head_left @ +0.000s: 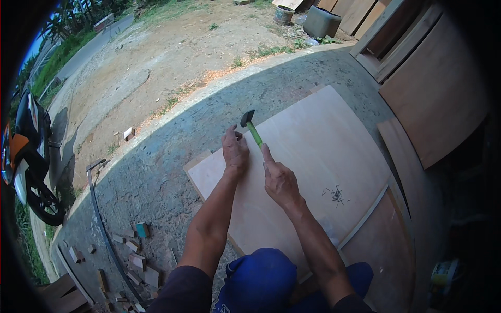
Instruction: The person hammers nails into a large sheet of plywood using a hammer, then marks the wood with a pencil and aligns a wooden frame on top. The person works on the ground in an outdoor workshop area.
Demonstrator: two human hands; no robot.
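Green-handled hammer (252, 130), head up-left, away.

No packages, labels, signs or screens can be made out in this view.
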